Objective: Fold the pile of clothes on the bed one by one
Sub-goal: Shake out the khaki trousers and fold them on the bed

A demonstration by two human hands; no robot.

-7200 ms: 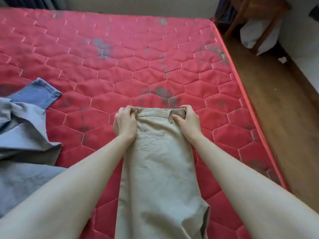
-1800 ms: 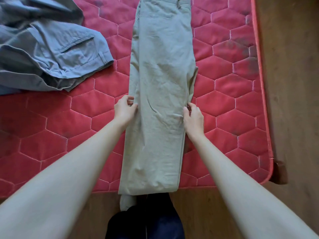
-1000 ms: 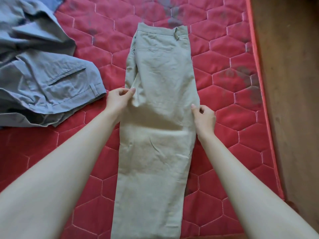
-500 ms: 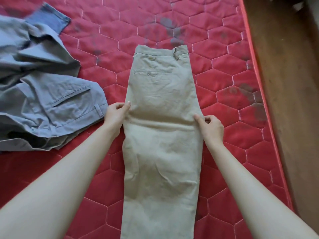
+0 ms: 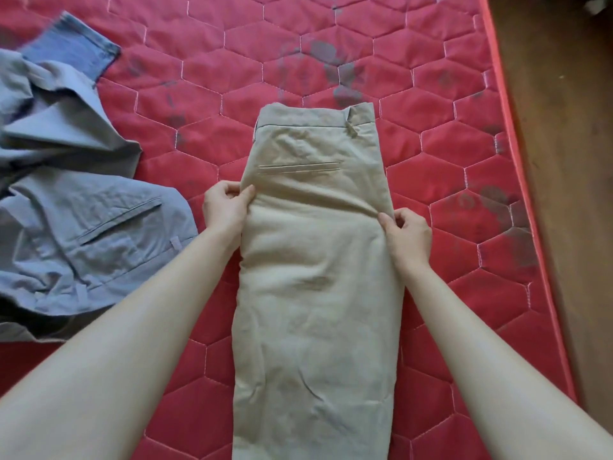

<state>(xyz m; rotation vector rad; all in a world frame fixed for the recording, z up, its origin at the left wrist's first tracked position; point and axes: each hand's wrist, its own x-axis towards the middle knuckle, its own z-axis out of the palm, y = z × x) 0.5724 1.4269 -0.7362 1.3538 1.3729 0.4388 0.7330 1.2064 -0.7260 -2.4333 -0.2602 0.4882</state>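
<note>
Beige trousers [image 5: 315, 293] lie lengthwise on the red quilted mattress [image 5: 447, 154], leg on leg, waistband at the far end with a welt pocket showing. My left hand [image 5: 225, 209] pinches the trousers' left edge just below the pocket. My right hand [image 5: 406, 235] pinches the right edge at about the same height. A shallow ridge of cloth runs between the two hands. The trouser hems run out of the bottom of the frame.
A rumpled pile of grey-blue trousers [image 5: 76, 234] and a blue denim piece [image 5: 73, 44] lies at the left. The mattress edge [image 5: 517, 180] runs down the right side, with wooden floor [image 5: 570, 194] beyond it.
Both hands have slid up the trousers' sides from mid-leg towards the seat, and the view has tilted upward. Earlier my hands held the waistband.
</note>
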